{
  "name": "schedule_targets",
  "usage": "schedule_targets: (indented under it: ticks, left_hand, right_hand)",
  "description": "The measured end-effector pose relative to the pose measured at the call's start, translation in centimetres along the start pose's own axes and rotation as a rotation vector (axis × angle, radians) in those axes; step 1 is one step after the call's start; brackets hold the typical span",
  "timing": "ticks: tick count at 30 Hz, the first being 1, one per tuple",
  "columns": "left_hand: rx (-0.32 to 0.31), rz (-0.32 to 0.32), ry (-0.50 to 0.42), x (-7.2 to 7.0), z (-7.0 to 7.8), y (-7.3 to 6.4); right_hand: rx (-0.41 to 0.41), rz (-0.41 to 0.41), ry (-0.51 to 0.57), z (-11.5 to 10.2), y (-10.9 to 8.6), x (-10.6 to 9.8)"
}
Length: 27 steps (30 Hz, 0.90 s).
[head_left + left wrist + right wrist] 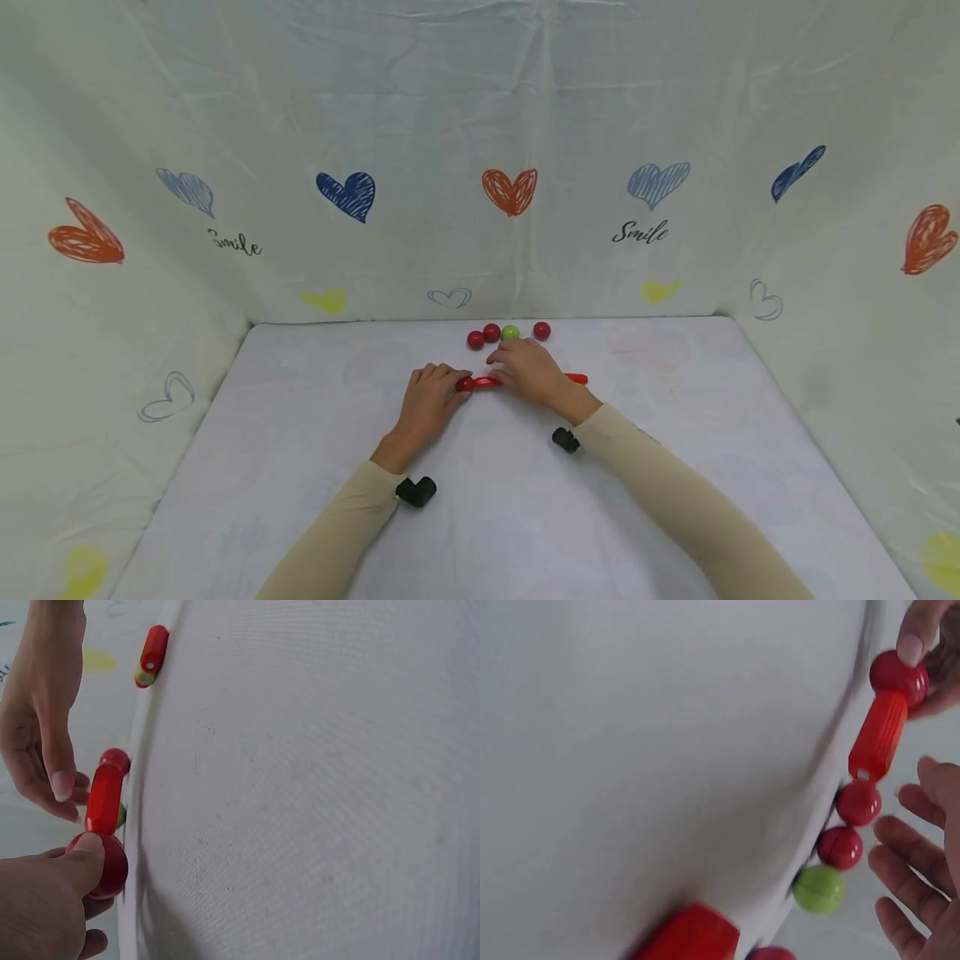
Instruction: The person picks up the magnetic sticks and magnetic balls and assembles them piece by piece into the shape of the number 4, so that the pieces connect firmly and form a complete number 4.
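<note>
The left hand (pixel 430 402) pinches 1 red ball (pixel 464 384) touching a red stick (pixel 485 382); the right hand (pixel 532 375), beside the stick, is released, fingers loose. Another stick (pixel 577 378) lies rightward on the table (pixel 510 517). Farther back sit 3 other red balls (pixel 491 332) and 1 green ball (pixel 510 332).

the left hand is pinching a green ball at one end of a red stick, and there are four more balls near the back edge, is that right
Not quite: the ball that the left hand pinches is red, not green, as the left wrist view shows. It is at one end of a red stick, and the rest holds.
</note>
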<state>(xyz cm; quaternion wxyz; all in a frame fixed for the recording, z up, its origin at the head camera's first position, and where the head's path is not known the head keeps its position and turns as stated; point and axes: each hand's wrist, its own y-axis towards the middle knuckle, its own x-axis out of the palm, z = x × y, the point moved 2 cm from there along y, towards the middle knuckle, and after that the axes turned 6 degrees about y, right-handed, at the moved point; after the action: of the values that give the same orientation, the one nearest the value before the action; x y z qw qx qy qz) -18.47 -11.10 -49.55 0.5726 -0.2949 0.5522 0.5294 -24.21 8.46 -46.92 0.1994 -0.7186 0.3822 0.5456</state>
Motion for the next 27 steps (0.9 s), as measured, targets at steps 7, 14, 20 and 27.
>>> schedule_targets:
  ticks: [7,14,20,27]
  left_hand:
    - [-0.027,-0.025,0.015,-0.1,-0.2,0.1]
    - [-0.028,-0.01,0.005,-0.2,-0.3,0.1]
    - [-0.035,-0.012,0.008,-0.4,-0.3,0.0]
    - [-0.042,-0.021,0.013,-0.4,-0.3,-0.1]
  right_hand:
    - [0.169,0.064,-0.073,2.7,0.2,-1.7]
    - [0.253,0.015,-0.133,5.3,0.4,-2.3]
    - [0.287,-0.052,-0.169,6.0,0.5,-2.3]
    - [0.316,-0.066,-0.164,6.4,0.6,-2.2]
